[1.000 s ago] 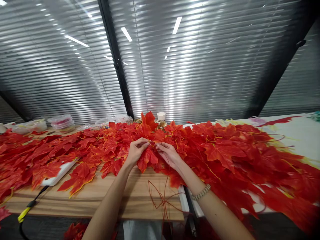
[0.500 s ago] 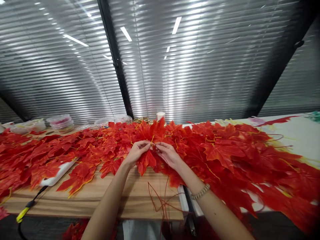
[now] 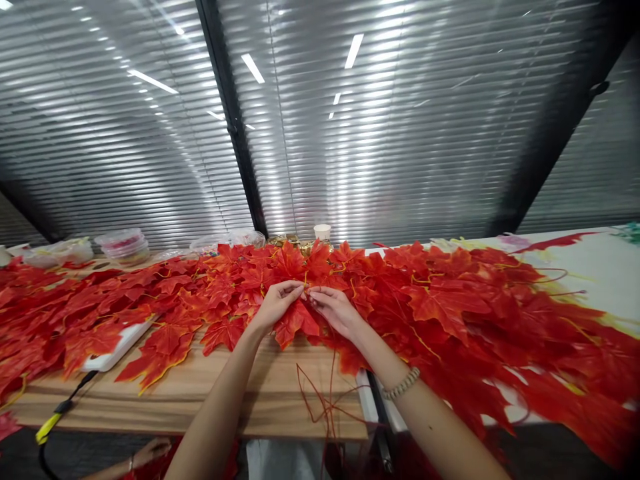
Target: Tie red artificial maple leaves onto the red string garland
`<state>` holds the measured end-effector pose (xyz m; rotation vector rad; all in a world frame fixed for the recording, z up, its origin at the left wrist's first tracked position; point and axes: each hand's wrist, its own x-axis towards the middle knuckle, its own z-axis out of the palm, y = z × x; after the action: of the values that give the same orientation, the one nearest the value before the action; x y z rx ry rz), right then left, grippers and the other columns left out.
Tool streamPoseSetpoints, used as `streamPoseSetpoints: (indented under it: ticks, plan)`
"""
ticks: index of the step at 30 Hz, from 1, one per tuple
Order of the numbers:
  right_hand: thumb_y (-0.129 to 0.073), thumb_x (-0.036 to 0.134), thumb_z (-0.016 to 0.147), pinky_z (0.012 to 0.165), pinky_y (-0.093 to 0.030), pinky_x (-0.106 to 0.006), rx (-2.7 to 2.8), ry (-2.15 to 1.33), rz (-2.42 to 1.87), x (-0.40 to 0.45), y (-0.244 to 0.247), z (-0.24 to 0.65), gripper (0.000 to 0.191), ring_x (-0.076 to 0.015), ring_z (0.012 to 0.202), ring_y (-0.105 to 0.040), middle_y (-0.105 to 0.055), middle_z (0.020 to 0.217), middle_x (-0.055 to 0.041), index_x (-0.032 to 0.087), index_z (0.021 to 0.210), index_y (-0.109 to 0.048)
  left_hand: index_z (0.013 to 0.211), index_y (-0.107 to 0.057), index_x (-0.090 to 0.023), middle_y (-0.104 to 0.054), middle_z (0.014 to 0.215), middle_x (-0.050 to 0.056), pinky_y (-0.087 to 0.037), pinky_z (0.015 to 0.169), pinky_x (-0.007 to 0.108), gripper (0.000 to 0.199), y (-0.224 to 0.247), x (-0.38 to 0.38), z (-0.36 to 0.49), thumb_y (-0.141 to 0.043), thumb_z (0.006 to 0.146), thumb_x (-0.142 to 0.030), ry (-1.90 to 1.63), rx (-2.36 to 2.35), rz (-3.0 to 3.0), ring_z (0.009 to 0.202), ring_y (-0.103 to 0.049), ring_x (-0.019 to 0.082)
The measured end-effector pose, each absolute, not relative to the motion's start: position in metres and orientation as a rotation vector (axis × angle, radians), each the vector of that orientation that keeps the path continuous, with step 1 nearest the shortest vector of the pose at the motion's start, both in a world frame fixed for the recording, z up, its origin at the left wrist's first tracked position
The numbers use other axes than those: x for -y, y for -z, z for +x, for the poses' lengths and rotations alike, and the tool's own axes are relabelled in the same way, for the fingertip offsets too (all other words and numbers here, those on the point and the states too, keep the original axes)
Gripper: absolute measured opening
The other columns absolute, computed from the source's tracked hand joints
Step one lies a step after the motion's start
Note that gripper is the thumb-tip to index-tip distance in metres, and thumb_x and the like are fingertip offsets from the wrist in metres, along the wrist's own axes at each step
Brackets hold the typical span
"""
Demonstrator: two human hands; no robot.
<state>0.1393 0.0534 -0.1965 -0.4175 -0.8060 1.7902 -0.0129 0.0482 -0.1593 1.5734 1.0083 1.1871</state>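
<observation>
My left hand pinches at the stem of a red artificial maple leaf, which hangs below the fingers. Close beside it, my right hand is closed in a pinch on a thin red string, and the two sets of fingertips almost meet. The string trails down in loose loops over the wooden board and past its front edge. Exactly how stem and string cross is hidden by the fingers. Red maple leaves with yellow stems lie in a long heap behind and on both sides of my hands.
The wooden board lies under the leaves. A white power strip with a black cable is at left. Along the back stand clear plastic tubs and a paper cup. Another person's hand shows below the board's edge.
My fingertips have shifted slightly at the stem, and the pinched leaf has turned, its upright part dropping lower. Another person's hand has come into view at lower left.
</observation>
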Motion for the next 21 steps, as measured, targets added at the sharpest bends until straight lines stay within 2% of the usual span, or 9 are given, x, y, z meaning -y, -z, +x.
streamPoseSetpoints:
  ticks: [12, 21]
  plan:
    - [-0.077, 0.017, 0.056, 0.074, -0.048, -0.020, 0.850, -1.749, -0.441, -0.0547, 0.2008, 0.1362, 0.025, -0.0107, 0.074, -0.063, -0.069, 0.081, -0.0066, 0.012, 0.080, -0.070, 0.089, -0.068, -0.014, -0.067, 0.075, 0.006, -0.045, 0.074, 0.030, 0.028, 0.1626, -0.0494, -0.0145, -0.063, 0.071, -0.035, -1.146, -1.033, 1.652, 0.073, -0.059, 0.017]
    - [-0.079, 0.014, 0.052, 0.073, -0.049, -0.020, 0.773, -1.736, -0.454, -0.0532, 0.1977, 0.1356, 0.027, -0.0120, 0.073, -0.064, -0.069, 0.079, -0.0055, 0.012, 0.077, -0.069, 0.087, -0.067, -0.013, -0.066, 0.071, 0.005, -0.045, 0.072, 0.028, 0.029, 0.1668, -0.0535, -0.0163, -0.063, 0.071, -0.037, -1.156, -1.040, 1.647, 0.069, -0.059, 0.016]
